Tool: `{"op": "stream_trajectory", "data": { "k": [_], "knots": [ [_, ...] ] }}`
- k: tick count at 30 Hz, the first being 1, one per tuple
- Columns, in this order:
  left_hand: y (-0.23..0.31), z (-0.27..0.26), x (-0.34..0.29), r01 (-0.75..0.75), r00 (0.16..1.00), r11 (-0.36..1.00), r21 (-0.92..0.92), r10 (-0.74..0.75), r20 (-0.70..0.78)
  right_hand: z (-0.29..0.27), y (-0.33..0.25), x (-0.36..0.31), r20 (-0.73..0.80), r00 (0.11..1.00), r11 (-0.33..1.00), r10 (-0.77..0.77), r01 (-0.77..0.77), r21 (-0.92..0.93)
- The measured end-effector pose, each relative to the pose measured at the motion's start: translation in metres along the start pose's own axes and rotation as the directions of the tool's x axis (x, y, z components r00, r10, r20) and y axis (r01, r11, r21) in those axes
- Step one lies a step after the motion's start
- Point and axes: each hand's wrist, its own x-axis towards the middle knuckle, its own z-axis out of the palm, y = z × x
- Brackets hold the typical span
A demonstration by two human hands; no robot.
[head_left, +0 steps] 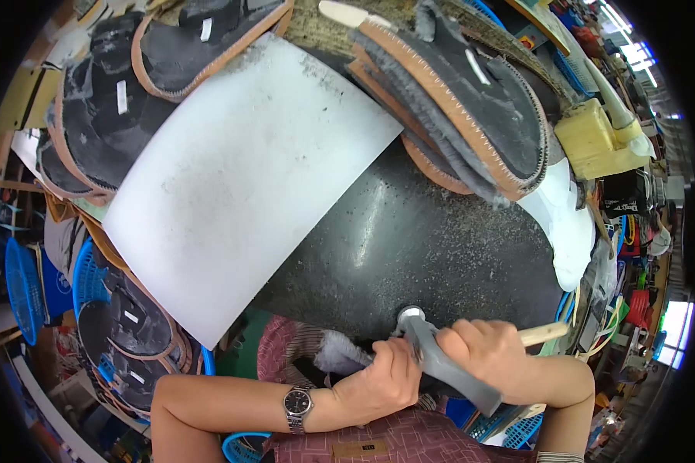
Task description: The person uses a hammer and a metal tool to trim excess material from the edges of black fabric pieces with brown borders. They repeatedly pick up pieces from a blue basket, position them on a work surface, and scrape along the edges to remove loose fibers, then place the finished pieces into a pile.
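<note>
My right hand (479,347) is closed round the pale wooden handle (544,334) of a hammer. Its grey metal head (455,374) slants across between my two hands, the round face (411,313) at the near edge of the dark work surface. Close beside the hammer head, my left hand (386,378) has its fingers curled closed on a piece with grey fleece (340,353), apparently a fleece-lined shoe upper. Most of that piece is hidden under my hands and against my apron (378,440).
A white sheet (239,170) lies across the black work surface (371,239). Black shoe uppers with brown stitched edges are stacked at far left (112,100) and far right (471,100). A yellowish container (598,139) stands at right. Blue baskets (89,278) with more uppers (131,324) are at left.
</note>
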Motion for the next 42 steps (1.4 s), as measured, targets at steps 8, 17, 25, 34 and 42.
{"op": "stream_trajectory", "data": {
  "k": [8,17,25,34,42],
  "knots": [
    [-0.019,0.020,0.005,0.141,0.959,0.734,-0.664,-0.268,-0.094,-0.034,0.020,-0.042,-0.314,0.866,0.907,0.390,-0.301,0.296],
    [-0.171,-0.086,0.179,0.068,0.727,0.454,-0.888,-0.632,-0.268,-0.098,0.075,-0.100,-0.505,0.345,0.605,0.791,-0.564,0.562],
    [-0.401,-0.016,0.154,0.580,0.170,0.447,-0.682,-0.884,-0.435,-0.063,0.142,0.043,-0.594,0.683,0.903,0.426,-0.367,0.225],
    [-0.489,-0.028,0.049,0.582,0.249,0.175,-0.794,-0.968,-0.031,-0.060,0.143,0.051,-0.484,0.672,0.796,0.560,-0.275,0.539],
    [-0.440,-0.159,0.037,-0.294,0.360,0.166,-0.941,-0.893,-0.270,-0.100,0.114,0.054,-0.493,0.390,0.508,0.777,0.072,0.858]
  ]
}}
